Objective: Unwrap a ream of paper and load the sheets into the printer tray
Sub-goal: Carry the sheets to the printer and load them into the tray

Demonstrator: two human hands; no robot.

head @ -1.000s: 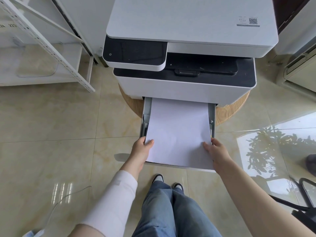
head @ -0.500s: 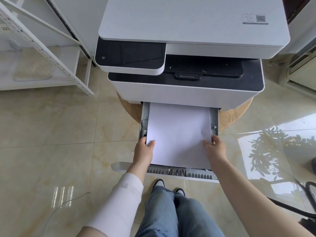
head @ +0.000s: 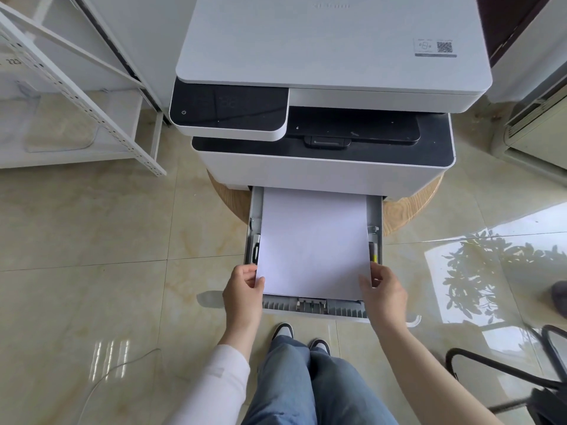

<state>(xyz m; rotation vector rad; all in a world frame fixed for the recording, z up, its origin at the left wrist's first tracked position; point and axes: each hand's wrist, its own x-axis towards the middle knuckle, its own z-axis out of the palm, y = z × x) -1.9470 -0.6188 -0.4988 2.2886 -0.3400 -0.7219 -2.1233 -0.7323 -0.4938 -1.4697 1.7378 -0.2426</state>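
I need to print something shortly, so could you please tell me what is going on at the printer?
A person is loading a stack of paper into the pulled-out tray of the printer. The left hand pinches the stack's near left corner and the right hand holds its near right corner. The stack sits between the tray's side guides, its far end under the printer. The tray is not yet pushed in.
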